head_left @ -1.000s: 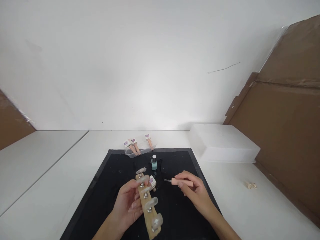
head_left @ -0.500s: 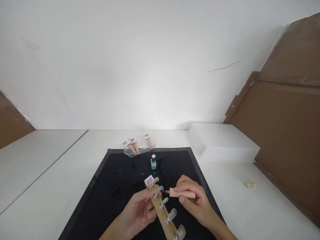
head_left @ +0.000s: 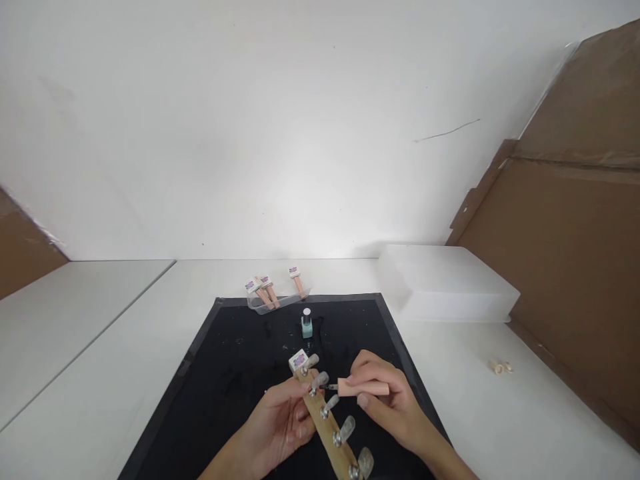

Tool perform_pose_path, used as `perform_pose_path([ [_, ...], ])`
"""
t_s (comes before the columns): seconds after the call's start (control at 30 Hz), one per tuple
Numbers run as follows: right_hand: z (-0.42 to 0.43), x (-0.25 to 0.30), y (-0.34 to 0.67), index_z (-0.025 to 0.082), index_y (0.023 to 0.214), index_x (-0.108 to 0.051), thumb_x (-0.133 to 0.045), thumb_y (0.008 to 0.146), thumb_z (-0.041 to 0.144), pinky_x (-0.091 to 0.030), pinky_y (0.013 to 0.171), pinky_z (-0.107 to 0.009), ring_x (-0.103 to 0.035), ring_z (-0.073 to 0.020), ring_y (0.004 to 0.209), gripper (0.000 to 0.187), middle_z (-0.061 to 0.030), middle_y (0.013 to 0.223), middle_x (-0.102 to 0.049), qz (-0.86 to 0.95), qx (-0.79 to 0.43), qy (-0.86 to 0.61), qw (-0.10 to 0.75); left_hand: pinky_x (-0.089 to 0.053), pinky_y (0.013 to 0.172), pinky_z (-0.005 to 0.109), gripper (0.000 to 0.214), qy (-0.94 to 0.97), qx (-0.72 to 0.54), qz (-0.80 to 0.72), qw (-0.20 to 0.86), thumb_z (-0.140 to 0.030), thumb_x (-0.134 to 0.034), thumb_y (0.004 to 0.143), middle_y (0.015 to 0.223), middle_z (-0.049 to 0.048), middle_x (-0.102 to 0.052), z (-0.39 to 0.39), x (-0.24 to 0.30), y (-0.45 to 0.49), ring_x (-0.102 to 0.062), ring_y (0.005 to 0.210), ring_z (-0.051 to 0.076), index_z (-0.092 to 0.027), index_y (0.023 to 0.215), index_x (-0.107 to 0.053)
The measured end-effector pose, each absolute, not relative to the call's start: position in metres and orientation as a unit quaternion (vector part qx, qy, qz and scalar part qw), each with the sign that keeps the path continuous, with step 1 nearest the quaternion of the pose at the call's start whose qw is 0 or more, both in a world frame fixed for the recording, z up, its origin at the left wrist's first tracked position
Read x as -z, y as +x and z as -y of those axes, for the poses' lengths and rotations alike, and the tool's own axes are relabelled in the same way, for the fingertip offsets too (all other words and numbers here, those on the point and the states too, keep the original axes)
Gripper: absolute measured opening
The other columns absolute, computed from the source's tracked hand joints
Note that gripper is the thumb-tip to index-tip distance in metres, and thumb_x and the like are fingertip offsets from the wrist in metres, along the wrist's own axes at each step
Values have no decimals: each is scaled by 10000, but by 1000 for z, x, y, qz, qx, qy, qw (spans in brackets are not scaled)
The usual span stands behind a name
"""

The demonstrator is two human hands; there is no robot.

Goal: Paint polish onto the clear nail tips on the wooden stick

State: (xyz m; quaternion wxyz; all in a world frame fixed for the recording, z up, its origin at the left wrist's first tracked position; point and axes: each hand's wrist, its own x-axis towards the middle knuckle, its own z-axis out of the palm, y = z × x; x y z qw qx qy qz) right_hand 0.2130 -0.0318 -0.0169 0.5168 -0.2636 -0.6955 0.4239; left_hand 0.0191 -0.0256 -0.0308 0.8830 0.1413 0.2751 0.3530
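Five clear false nail tips (head_left: 330,403) sit on metal pegs along the long pale wooden strip (head_left: 326,424). You've got it gripped from beneath, left hand (head_left: 279,427) curled round it, low over the near part of the black rubber mat (head_left: 230,360). Your right hand (head_left: 387,401) pinches the peach-pink polish brush cap (head_left: 363,387), with the bristles right at the second tip from the far end. So it's the brushing step, and it calls for a still strip and a light stroke. The mint-green polish bottle (head_left: 307,325) stands farther up the mat. Against a second ago, the strip has swung right and lower, and the brush, then apart, has closed in.
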Motion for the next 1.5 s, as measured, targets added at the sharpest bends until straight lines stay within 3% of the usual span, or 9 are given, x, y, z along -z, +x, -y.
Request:
perform_pose_path([
  [0.67, 29, 19, 212, 208, 866, -662, -557, 838, 212, -395, 612, -291, -512, -169, 676, 109, -30, 755, -555, 668, -430, -317, 518, -167, 327, 132, 137, 134, -358, -243, 891, -145, -682, 568, 474, -45, -479, 28, 24, 20, -277, 339, 1, -112, 662, -587],
  [0.97, 27, 29, 214, 215, 843, -666, -597, 814, 318, -339, 472, -240, -442, -124, 559, 127, -21, 761, -508, 602, -512, -288, 542, -190, 342, 126, 125, 143, -359, -240, 890, -145, -670, 584, 459, -55, -431, 29, 24, 17, -297, 349, 5, -119, 658, -573],
  [1.23, 29, 16, 211, 210, 865, -696, -598, 811, 313, -388, 578, -284, -500, -161, 628, 152, -26, 719, -540, 659, -471, -282, 515, -187, 336, 123, 60, 157, -350, -246, 890, -159, -628, 639, 417, -61, -389, 28, 28, 19, -300, 322, 9, -123, 662, -586],
  [1.5, 27, 29, 212, 200, 806, -669, -591, 809, 261, -339, 485, -238, -441, -124, 563, 99, -13, 728, -509, 612, -497, -324, 523, -216, 335, 121, 138, 140, -366, -241, 888, -130, -666, 589, 507, -40, -497, 28, 29, 19, -317, 353, 4, -115, 705, -593],
])
